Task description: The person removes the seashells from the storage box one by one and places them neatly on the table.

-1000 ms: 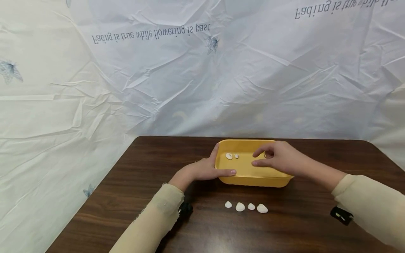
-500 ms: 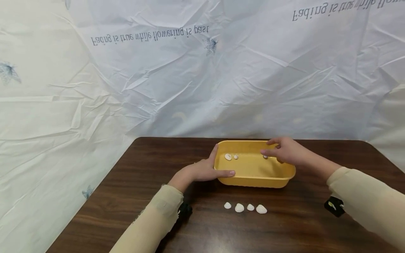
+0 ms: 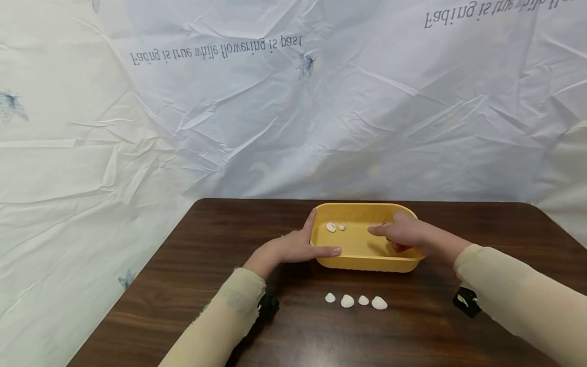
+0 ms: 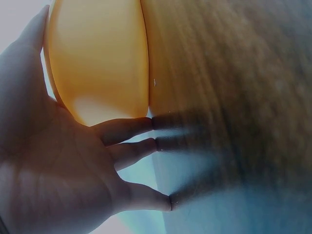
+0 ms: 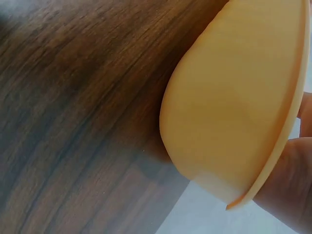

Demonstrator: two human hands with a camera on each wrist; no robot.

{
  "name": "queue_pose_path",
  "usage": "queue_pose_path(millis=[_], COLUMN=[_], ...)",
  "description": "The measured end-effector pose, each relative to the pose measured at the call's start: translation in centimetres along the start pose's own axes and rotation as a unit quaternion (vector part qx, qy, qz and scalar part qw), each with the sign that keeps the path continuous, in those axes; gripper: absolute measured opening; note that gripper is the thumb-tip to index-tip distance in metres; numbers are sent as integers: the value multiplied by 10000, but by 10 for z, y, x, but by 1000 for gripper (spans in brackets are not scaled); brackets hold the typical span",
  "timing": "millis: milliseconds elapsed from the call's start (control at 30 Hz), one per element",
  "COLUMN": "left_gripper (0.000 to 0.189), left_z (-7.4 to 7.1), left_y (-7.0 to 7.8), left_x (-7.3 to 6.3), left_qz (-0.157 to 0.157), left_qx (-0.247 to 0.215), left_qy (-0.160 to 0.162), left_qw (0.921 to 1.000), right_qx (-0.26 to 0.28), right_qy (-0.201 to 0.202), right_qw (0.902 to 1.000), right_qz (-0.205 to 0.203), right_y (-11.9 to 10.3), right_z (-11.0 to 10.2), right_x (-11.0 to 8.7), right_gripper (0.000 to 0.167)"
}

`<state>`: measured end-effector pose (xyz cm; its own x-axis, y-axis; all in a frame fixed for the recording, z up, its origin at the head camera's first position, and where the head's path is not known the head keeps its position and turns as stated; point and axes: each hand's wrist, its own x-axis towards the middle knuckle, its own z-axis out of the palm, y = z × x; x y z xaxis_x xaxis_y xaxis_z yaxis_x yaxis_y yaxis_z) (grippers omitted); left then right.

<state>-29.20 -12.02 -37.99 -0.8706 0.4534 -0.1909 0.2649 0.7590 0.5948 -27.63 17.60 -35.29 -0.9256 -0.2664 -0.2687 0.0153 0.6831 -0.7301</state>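
Observation:
A yellow plastic tub stands on the table. At its left end rests my left hand, thumb over the front rim; in the left wrist view the fingers are straight, their tips at the tabletop. My right hand reaches into the tub's right part, one finger extended left and the others bent. No object shows in its grasp, though its underside is hidden. Just above the extended finger a small shell is partly visible. Two more, a larger white shell and a small shell, lie in the tub's left part.
In front of the tub, several white shells form a row on the dark wooden table. A printed, wrinkled white sheet hangs behind the table and along its left side.
My right hand first drew back to the right with thumb and finger apart, then turned over and came left again with one finger pointing. The left hand and tub stay put.

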Motion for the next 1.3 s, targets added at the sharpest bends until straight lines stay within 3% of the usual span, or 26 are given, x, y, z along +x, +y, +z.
queue_pose_path(millis=[300, 567, 733, 833, 867, 967, 1033, 1167, 1300], left_gripper=[128, 128, 128, 128, 128, 128, 127, 127, 127], left_z=[1, 0, -1, -2, -2, -2, -2, -2, 0], left_y=[2, 3, 3, 3, 2, 2, 2, 0, -2], left_x=[1, 2, 2, 2, 2, 2, 2, 2, 2], left_qz=[17, 46, 44, 51, 52, 74, 88, 44, -17], left_qx=[52, 90, 92, 54, 40, 36, 57, 141, 144], left_qy=[3, 13, 42, 35, 26, 7, 0, 3, -21], left_qw=[10000, 9999, 9999, 10000, 10000, 10000, 9999, 9999, 9999], right_qx=[-439, -837, -991, -1416, -1605, -1927, -1886, -1521, -1251], right_qy=[-113, 66, 115, 121, 115, 16, -141, -341, -181], right_qw=[9987, 9961, 9947, 9898, 9870, 9807, 9807, 9861, 9895], right_qz=[237, 285, 243, 55, -51, -335, -489, -575, -698], right_y=[-1, -3, -2, -3, -4, -7, -10, -15, -17], right_z=[15, 18, 19, 20, 21, 25, 28, 35, 38], right_x=[8, 8, 11, 16, 17, 20, 21, 21, 24], right_gripper=[57, 42, 47, 36, 36, 68, 76, 64, 56])
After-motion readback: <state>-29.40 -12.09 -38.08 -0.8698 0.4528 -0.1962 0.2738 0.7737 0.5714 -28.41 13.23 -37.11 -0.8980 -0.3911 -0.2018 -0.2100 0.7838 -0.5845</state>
